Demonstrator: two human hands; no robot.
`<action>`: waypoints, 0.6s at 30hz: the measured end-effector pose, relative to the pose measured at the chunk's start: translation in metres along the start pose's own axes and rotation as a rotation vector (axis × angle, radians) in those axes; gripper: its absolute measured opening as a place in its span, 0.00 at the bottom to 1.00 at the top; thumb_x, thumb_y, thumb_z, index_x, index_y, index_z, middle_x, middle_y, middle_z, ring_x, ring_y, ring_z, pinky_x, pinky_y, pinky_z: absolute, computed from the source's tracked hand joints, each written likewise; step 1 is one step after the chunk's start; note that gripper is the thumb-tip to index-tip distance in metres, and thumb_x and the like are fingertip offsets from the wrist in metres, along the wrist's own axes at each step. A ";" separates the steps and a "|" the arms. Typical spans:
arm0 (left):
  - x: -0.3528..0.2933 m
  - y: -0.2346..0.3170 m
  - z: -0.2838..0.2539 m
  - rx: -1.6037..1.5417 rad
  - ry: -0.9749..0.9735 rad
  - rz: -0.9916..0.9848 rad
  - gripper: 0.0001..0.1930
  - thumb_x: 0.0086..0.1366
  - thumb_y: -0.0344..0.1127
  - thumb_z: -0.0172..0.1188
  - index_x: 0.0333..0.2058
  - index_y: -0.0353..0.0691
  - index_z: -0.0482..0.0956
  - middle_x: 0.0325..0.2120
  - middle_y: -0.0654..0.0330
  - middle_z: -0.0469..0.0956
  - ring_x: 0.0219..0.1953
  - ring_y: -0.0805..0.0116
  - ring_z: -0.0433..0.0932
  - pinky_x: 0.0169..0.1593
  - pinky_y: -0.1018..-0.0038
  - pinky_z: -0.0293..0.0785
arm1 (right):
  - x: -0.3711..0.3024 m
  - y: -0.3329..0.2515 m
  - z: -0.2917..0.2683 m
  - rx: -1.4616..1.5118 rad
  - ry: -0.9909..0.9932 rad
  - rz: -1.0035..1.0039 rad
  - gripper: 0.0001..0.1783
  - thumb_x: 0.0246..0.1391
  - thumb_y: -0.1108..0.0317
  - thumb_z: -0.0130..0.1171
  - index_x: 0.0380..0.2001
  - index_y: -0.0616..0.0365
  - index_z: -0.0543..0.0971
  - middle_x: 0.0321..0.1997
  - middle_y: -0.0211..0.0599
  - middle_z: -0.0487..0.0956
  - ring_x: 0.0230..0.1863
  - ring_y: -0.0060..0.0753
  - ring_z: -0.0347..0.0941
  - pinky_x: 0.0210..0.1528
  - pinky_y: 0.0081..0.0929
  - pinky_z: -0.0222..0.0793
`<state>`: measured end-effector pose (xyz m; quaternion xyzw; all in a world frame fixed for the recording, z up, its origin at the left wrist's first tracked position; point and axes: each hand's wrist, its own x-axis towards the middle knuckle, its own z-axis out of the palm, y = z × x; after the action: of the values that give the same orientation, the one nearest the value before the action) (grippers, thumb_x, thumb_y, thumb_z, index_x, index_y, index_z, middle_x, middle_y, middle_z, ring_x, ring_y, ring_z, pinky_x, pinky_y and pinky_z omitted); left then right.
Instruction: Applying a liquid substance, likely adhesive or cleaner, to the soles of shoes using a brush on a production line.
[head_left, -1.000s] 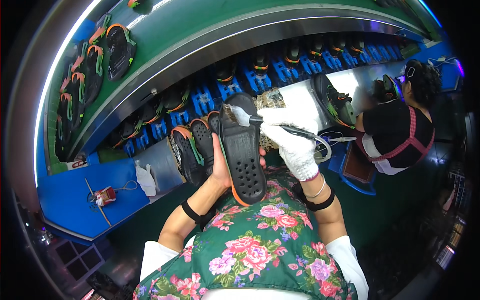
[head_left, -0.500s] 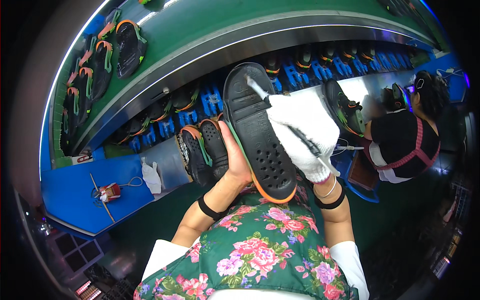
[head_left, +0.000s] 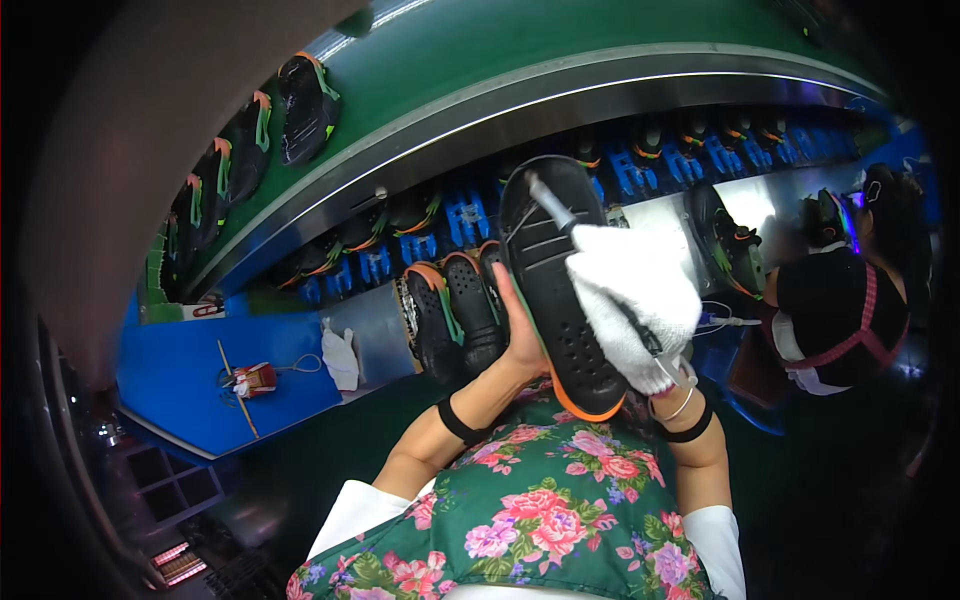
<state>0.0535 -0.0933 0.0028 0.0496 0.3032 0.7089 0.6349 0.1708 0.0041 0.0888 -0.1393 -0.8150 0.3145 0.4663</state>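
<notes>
A black shoe sole (head_left: 548, 290) with an orange-and-green rim is held up in front of me, its perforated end toward my body. My bare left hand (head_left: 522, 335) is closed round its left edge, thumb along the side. A knitted white glove covers my right hand (head_left: 640, 290), which grips a thin brush (head_left: 552, 205). The pale brush tip rests on the sole's far end, near its left edge. Left of the sole stand black clogs (head_left: 436, 320) with orange and green trim, close to my left hand.
A metal-edged green conveyor (head_left: 520, 80) crosses the far side, carrying several shoe parts at left. Beneath it, shoes sit on a row of blue holders (head_left: 467, 220). A blue table (head_left: 180, 380) with a small red-and-white box is at left. A co-worker (head_left: 840, 310) sits at right.
The whole view has shifted, so things sit farther right and lower. The brush tip has slid a little toward the sole's left edge. Both hands keep their hold.
</notes>
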 end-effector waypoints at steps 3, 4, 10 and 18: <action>0.002 0.004 0.006 0.152 0.069 -0.012 0.56 0.61 0.88 0.28 0.66 0.43 0.69 0.61 0.56 0.75 0.61 0.58 0.75 0.66 0.59 0.71 | -0.018 -0.003 0.001 -0.184 -0.214 0.049 0.21 0.53 0.75 0.63 0.53 0.57 0.84 0.55 0.44 0.84 0.56 0.49 0.80 0.61 0.44 0.73; 0.009 0.000 -0.009 -0.190 -0.152 -0.060 0.57 0.61 0.88 0.29 0.66 0.43 0.70 0.60 0.56 0.76 0.61 0.58 0.75 0.66 0.58 0.71 | -0.016 -0.003 0.002 -0.149 -0.230 0.009 0.22 0.53 0.76 0.62 0.53 0.56 0.84 0.55 0.43 0.83 0.57 0.49 0.80 0.61 0.44 0.73; 0.031 -0.011 -0.037 -0.487 -0.382 0.028 0.56 0.62 0.87 0.28 0.68 0.43 0.67 0.62 0.57 0.74 0.63 0.60 0.72 0.69 0.61 0.65 | 0.001 0.017 -0.003 0.087 0.003 -0.018 0.15 0.46 0.77 0.70 0.40 0.59 0.88 0.45 0.45 0.87 0.45 0.45 0.84 0.50 0.36 0.79; 0.037 -0.040 -0.097 -0.026 -0.176 -0.149 0.57 0.61 0.88 0.28 0.69 0.44 0.66 0.63 0.58 0.73 0.64 0.59 0.71 0.71 0.60 0.62 | -0.013 0.016 -0.002 0.213 -0.095 -0.040 0.17 0.48 0.75 0.69 0.44 0.56 0.88 0.46 0.39 0.87 0.46 0.39 0.84 0.48 0.34 0.80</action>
<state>0.0368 -0.0946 -0.1072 0.0805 0.2400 0.6566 0.7105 0.1778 0.0103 0.0701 -0.0576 -0.8007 0.3962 0.4455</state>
